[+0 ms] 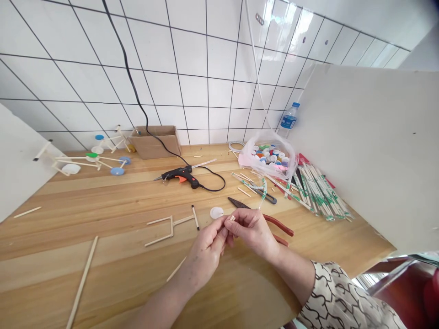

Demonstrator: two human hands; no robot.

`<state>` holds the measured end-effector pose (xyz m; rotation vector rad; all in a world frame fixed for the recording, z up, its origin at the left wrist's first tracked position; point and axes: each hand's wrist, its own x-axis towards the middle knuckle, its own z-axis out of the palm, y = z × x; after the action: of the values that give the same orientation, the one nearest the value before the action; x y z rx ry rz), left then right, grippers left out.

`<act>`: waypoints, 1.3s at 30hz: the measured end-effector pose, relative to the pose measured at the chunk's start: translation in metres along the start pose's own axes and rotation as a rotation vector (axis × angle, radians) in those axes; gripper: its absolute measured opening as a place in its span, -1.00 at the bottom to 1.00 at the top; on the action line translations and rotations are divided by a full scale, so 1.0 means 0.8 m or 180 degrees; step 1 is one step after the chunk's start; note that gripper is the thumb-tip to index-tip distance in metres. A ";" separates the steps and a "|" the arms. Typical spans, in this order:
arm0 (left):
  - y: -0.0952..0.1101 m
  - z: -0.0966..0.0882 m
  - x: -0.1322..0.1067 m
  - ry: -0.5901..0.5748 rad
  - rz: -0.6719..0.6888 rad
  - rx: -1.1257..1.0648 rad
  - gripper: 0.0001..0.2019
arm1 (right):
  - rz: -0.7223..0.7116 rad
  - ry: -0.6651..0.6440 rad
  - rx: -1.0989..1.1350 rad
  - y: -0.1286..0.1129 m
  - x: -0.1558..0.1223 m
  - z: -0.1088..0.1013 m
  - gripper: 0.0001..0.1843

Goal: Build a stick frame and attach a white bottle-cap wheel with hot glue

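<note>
My left hand [207, 246] and my right hand [253, 230] meet over the table, fingertips pinched together. Short pieces of wooden stick [232, 218] poke out between them; most of their length is hidden by the fingers. Just behind my hands lie a white bottle cap [216, 212] and pliers [279, 225] with red handles, partly covered by my right hand. To the left is a frame of glued sticks [171, 227] with a black-tipped crossbar. A loose stick [176, 269] shows beside my left wrist.
A glue gun [180, 175] with its cord lies mid-table. Behind are a cardboard box [156, 142], stick models with cap wheels [98, 160] and a bag of bottle caps [269, 155]. Wrapped chopsticks [320, 192], a utility knife [268, 195] and a water bottle [289, 119] are at right.
</note>
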<state>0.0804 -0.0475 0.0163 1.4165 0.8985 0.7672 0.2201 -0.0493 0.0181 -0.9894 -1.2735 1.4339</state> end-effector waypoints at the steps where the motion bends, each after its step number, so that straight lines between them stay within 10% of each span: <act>1: -0.001 0.001 0.000 0.0022 -0.0011 0.0007 -0.67 | -0.0013 -0.0017 0.0049 0.000 0.000 0.000 -0.73; 26: -0.002 0.003 0.005 -0.0227 -0.0221 -0.1052 -0.66 | 0.0167 -0.0072 -0.0085 -0.010 -0.001 0.002 -0.73; 39: 0.001 -0.007 0.004 -0.0027 -0.0189 -0.0758 -0.75 | -0.0521 0.0664 -0.3898 -0.045 -0.025 -0.043 -0.88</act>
<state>0.0770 -0.0422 0.0172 1.1782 0.8105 0.7950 0.2623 -0.0603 0.0489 -1.6783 -2.0235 0.2751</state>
